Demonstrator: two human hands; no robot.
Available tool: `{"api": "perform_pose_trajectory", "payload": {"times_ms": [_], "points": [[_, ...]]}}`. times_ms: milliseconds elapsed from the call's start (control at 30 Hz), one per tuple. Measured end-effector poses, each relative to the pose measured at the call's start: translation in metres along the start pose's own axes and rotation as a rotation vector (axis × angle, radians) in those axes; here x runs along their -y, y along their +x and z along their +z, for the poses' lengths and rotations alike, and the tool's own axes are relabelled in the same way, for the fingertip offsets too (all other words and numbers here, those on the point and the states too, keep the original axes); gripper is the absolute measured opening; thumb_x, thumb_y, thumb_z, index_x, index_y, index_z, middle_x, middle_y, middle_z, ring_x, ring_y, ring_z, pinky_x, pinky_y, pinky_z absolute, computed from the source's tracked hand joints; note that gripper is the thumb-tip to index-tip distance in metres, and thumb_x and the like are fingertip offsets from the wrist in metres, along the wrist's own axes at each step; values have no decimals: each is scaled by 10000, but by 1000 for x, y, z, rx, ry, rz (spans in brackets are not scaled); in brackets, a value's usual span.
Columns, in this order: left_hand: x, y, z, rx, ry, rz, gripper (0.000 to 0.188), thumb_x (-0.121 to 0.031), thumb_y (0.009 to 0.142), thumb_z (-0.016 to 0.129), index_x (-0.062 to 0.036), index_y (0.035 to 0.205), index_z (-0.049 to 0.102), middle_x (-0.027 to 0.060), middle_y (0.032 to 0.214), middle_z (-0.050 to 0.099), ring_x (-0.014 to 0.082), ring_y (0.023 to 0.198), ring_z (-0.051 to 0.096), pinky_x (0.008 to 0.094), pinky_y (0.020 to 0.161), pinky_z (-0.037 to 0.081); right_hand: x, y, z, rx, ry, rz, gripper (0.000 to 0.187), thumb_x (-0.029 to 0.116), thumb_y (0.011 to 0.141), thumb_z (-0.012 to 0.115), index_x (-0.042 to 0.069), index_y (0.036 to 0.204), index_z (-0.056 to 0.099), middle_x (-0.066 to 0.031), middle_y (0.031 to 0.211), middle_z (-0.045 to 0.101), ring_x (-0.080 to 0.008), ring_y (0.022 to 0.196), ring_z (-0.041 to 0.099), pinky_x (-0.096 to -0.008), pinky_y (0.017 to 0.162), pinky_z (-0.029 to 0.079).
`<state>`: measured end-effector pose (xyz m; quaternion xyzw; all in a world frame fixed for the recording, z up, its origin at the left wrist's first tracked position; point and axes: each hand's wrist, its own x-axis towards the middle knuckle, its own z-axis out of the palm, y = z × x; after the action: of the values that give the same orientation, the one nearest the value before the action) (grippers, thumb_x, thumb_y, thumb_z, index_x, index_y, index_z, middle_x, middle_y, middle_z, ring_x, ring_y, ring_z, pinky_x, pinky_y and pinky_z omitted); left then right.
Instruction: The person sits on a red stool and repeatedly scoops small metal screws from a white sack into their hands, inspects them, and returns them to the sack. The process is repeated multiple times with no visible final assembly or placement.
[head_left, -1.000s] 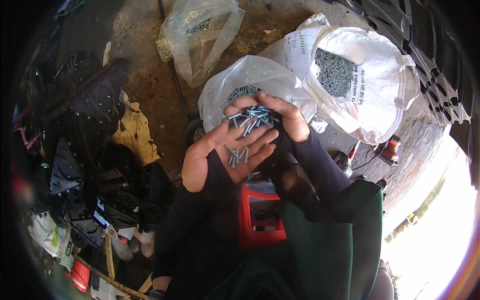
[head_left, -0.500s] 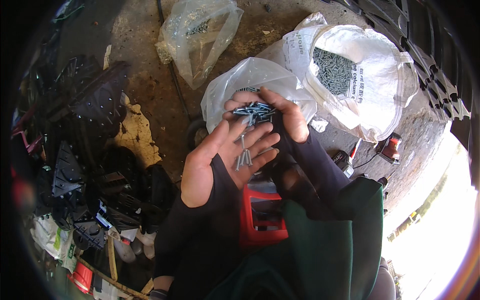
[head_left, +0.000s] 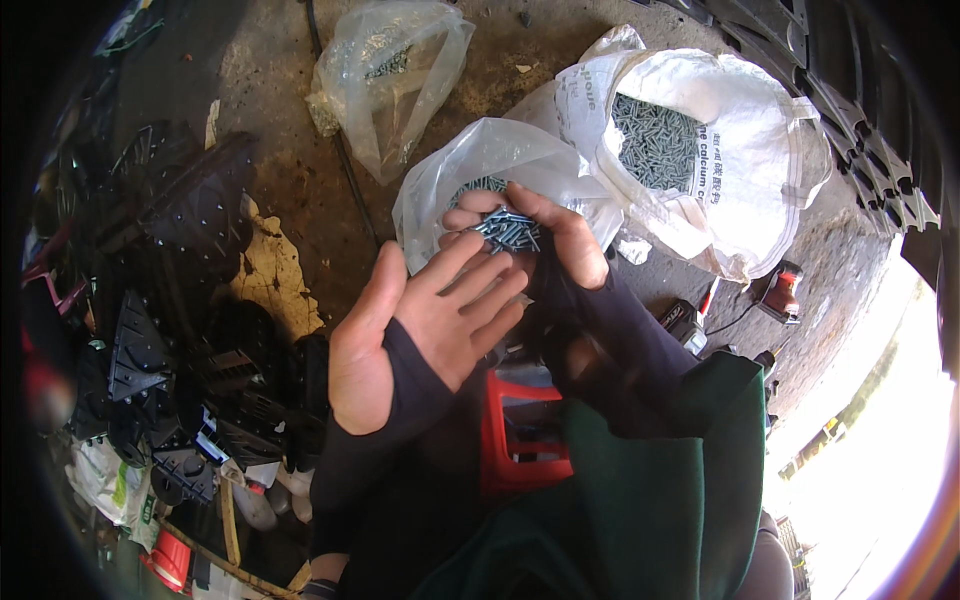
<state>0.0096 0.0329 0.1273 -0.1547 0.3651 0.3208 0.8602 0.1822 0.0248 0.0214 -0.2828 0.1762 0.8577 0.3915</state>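
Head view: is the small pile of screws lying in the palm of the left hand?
No, the screws lie cupped in the right hand, while the left hand is open with its palm bare.

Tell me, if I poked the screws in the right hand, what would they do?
The screws would probably slide over each other, lying in a jumbled pile. They'd likely stay stiff, since they look like straight, shiny metal. Some might spill, because the right hand is only cupped.
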Motion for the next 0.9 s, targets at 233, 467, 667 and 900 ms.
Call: {"api": "perform_pose_trajectory", "payload": {"times_ms": [233,467,667,900], "points": [[-24,-3,-21,-28,388,496,641,-482,1061,295,51,1386,440,247,1296,574,331,1208,556,425,1041,416,7,-26,29,-110,-75,-80,454,333,1048,397,-71,1152,577,-232,1120,657,-338,972,664,-420,837,551],[-3,31,-58,-550,1351,875,526,-159,841,748,-9,1302,546,115,1187,603,189,1084,557,337,905,454,45,-137,95,31,-276,-630,465,395,1023,429,-26,1121,599,-203,1057,637,-299,887,651,-341,672,554],[24,53,-69,-628,1064,695,722,-131,778,798,5,1381,425,166,1239,590,220,1098,598,350,914,483,93,-109,73,-944,-1357,-1299,452,327,972,572,16,1299,607,-165,1353,595,-325,1293,530,-481,1091,414],[31,55,-109,-578,834,468,341,-101,879,668,56,1176,607,143,1075,662,197,1042,625,311,916,486,9,-103,71,-358,-1973,-699,530,306,856,750,-14,1248,594,-235,1226,617,-344,1057,651,-403,897,529]]}}
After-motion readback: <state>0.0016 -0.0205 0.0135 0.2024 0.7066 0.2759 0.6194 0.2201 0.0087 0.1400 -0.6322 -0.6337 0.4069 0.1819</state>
